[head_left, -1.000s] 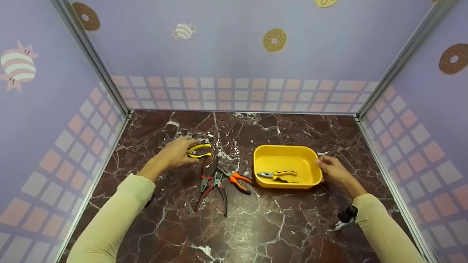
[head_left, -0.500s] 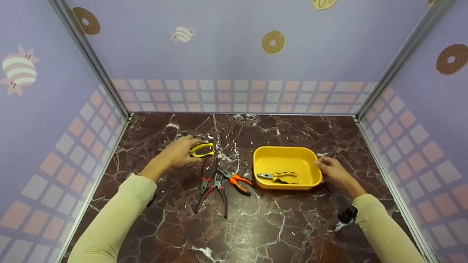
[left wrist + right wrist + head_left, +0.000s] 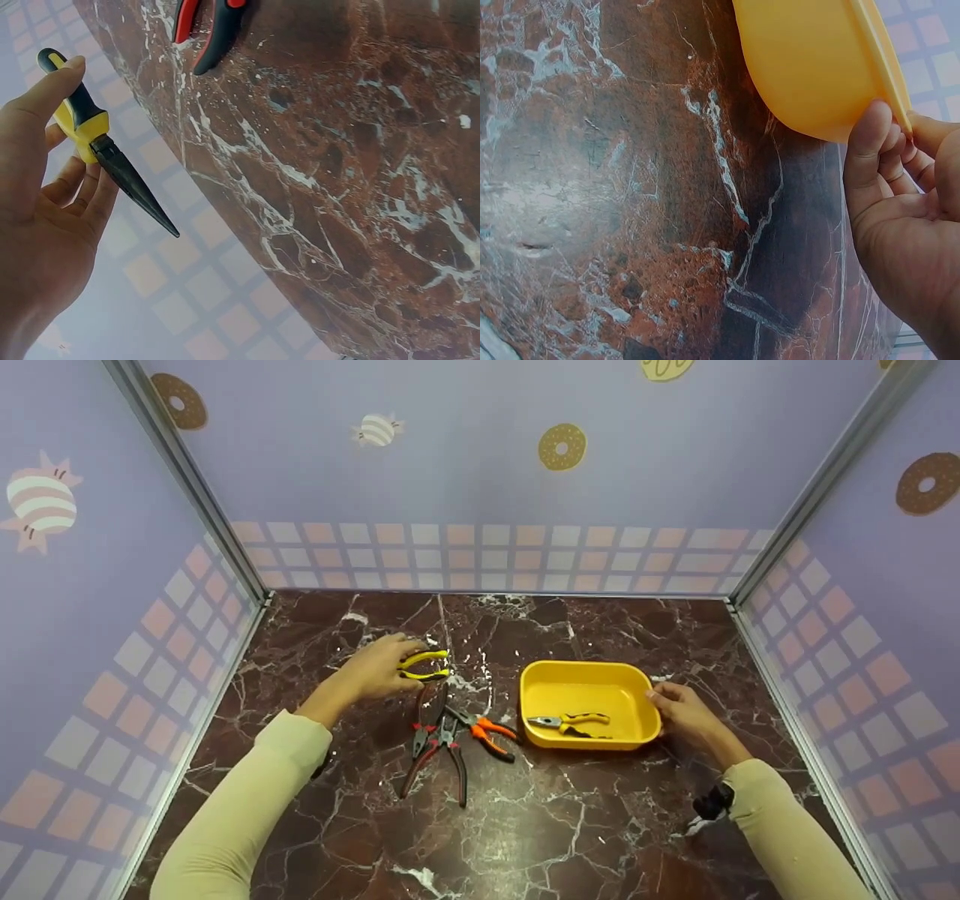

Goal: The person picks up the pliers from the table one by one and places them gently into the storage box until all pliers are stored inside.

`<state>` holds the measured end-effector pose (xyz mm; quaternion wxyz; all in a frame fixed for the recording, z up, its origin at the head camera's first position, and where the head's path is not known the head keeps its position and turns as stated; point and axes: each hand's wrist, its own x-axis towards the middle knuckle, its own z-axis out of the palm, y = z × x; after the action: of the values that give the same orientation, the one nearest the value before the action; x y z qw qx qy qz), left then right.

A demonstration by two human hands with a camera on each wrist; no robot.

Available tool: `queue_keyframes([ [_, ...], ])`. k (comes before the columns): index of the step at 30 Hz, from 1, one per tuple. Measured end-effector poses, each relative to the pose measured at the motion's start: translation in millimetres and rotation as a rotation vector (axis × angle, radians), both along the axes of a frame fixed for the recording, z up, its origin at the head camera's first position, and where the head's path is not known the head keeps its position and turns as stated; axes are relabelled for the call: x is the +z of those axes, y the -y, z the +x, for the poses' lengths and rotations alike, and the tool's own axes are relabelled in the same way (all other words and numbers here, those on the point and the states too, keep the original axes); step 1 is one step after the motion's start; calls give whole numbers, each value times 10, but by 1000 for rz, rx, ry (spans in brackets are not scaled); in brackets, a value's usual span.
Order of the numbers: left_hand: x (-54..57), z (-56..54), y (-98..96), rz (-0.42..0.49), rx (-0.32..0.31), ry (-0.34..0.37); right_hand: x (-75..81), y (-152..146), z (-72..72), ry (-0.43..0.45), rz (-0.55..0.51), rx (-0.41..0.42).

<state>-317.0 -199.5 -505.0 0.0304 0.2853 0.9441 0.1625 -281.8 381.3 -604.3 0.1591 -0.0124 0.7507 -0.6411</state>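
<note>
My left hand (image 3: 375,669) grips yellow-and-black needle-nose pliers (image 3: 84,124) by the handles. In the left wrist view, their dark pointed jaws stick out past the fingers; in the head view only the yellow handles (image 3: 426,655) show. My right hand (image 3: 684,712) pinches the right-hand rim of a yellow plastic tub (image 3: 817,67) between thumb and fingers. Inside the tub (image 3: 581,696) lies one pair of yellow-and-black pliers (image 3: 562,722). Just nearer than my left hand, red-and-black pliers (image 3: 422,729), a second red-and-black pair (image 3: 448,735) and orange-and-black pliers (image 3: 482,726) lie bunched together on the table.
A dark red marbled tabletop (image 3: 525,825) carries everything. Patterned lilac panels stand at the back (image 3: 465,480), the left (image 3: 97,607) and the right (image 3: 885,607), joined by metal corner posts. Some tabletop lies between the loose pliers and the tub.
My left hand has moved slightly to the right, carrying the needle-nose pliers. My right hand, the tub and the loose pliers have stayed in place.
</note>
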Motion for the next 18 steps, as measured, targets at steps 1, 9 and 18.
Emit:
queue_keyframes([
  [1, 5, -1, -10, 3, 1, -2, 1, 6, 4, 1, -1, -3],
  [9, 28, -19, -99, 27, 10, 3, -22, 10, 7, 18, -12, -31],
  [18, 50, -44, -157, 38, 23, 3, -29, -5, -5, -1, -36, -11],
])
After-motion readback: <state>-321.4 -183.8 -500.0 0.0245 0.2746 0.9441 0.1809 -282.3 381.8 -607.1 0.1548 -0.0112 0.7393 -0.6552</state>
